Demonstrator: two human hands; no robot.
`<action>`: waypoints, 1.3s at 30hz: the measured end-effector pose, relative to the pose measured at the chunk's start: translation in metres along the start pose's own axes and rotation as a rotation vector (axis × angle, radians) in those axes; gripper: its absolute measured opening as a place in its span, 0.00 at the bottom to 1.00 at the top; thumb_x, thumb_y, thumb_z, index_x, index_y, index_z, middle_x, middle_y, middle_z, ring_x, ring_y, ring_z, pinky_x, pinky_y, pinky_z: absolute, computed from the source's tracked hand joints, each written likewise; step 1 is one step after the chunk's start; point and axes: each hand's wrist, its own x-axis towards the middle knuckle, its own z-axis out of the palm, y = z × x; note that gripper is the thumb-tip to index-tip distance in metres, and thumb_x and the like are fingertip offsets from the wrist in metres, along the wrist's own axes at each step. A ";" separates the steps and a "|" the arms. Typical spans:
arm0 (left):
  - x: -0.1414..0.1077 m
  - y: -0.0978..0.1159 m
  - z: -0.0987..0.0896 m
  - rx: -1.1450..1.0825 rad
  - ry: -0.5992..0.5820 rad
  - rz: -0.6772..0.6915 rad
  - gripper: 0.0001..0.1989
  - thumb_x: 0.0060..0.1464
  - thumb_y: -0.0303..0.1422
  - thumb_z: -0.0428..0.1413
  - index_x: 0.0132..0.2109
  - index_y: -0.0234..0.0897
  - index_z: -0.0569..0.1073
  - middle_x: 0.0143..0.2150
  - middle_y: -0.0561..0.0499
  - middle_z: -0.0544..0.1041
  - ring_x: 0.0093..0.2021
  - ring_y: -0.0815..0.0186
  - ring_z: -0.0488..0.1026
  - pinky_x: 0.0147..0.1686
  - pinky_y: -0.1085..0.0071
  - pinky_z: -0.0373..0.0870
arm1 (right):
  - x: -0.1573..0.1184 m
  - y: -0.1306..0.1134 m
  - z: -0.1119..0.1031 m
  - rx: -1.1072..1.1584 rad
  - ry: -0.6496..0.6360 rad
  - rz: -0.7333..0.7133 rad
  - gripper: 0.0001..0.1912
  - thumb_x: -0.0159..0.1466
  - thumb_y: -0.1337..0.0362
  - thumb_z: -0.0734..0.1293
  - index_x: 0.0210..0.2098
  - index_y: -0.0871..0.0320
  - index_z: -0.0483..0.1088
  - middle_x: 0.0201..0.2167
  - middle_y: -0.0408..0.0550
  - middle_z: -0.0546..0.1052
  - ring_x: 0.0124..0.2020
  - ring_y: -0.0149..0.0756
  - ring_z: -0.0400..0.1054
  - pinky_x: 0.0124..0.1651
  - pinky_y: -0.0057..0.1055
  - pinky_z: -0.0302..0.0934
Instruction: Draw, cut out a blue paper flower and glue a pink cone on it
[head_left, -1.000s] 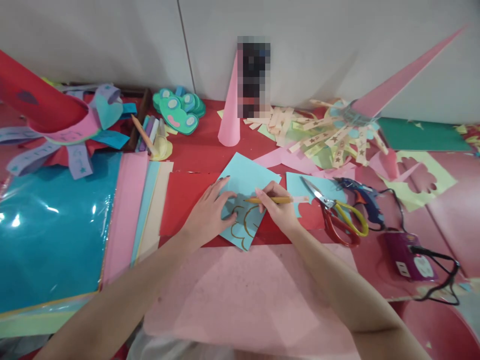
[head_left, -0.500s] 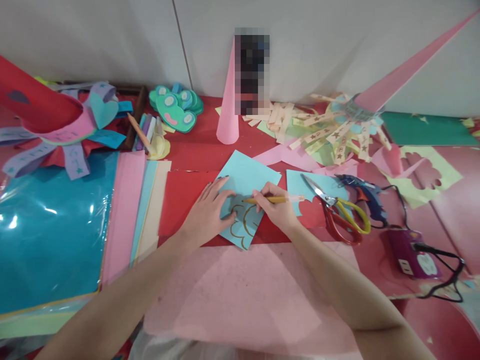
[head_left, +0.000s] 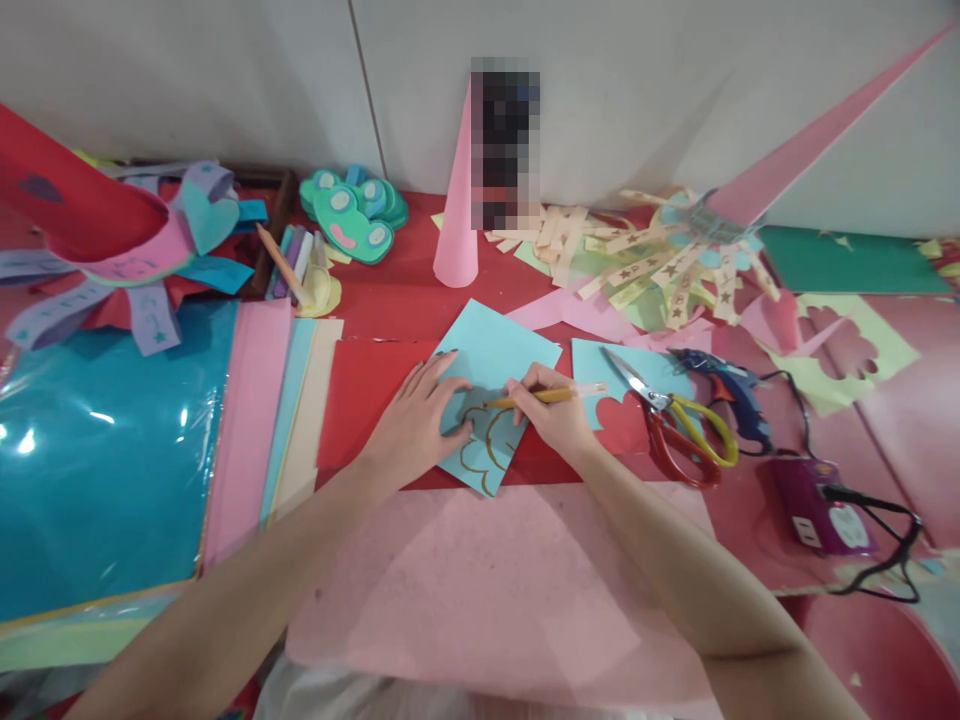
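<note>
A light blue sheet of paper (head_left: pixel 495 345) lies tilted over red paper (head_left: pixel 367 390), bearing a gold-brown scalloped outline with an inner curve. My left hand (head_left: pixel 420 410) rests on the sheet's left side, fingers spread. Pinched in my right hand (head_left: pixel 553 410) is a gold pen (head_left: pixel 551 397) with a clear end, its tip at or close to the blue sheet near the top of the drawn line. To the right, scissors (head_left: pixel 671 415) with one red and one yellow handle lie partly spread on another light blue sheet, beside a red scalloped cut-out (head_left: pixel 621 424).
A blue glue gun (head_left: pixel 739 400) and a purple power box (head_left: pixel 819 505) with black cord lie at right. Pink cones (head_left: pixel 455 220) and paper strips (head_left: pixel 562 240) stand behind. At left are a plastic-wrapped blue pack (head_left: pixel 105 470), green frog cut-outs (head_left: pixel 356 225) and markers (head_left: pixel 300 255).
Both hands stay nearly in place. The pen has shifted only very slightly, and the whole view has moved a little.
</note>
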 end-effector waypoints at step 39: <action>0.000 0.000 0.000 -0.018 -0.001 0.001 0.14 0.55 0.34 0.54 0.48 0.38 0.65 0.66 0.41 0.58 0.66 0.55 0.54 0.64 0.53 0.53 | 0.001 -0.002 0.001 -0.005 0.019 0.019 0.20 0.59 0.53 0.66 0.18 0.53 0.56 0.11 0.39 0.68 0.18 0.32 0.67 0.30 0.32 0.64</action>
